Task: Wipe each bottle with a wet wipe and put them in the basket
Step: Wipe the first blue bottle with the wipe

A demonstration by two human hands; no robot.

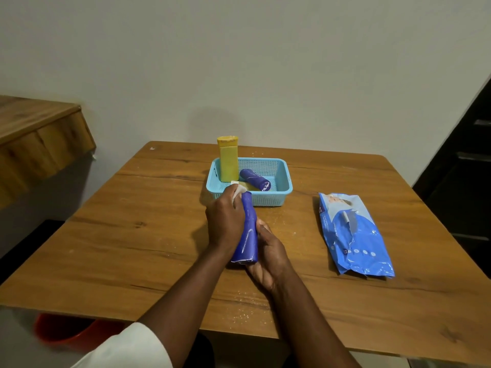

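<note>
Right hand (268, 257) grips the blue bottle's (247, 232) base, steadying it over the table (132, 235); left hand's (224, 219) fingers press a wet wipe (237, 191) against its top, near the basket (276, 193).

A blue bottle (247, 229) is held tilted above the table's middle, a white wipe (238, 192) at its far end. Just beyond it, the light blue basket (281, 179) holds an upright yellow bottle (228, 162) and a lying purple bottle (255, 179).

Nearest the light blue mesh-patterned basket (268, 197) was a dark blue bottle (246, 229) with a white wipe (237, 192). Inside it stood a yellow bottle (228, 162) beside a purple-blue one (255, 179). Right of it, a blue-and-white pack (354, 235) lay on the brown wood-grain table (132, 221).
</note>
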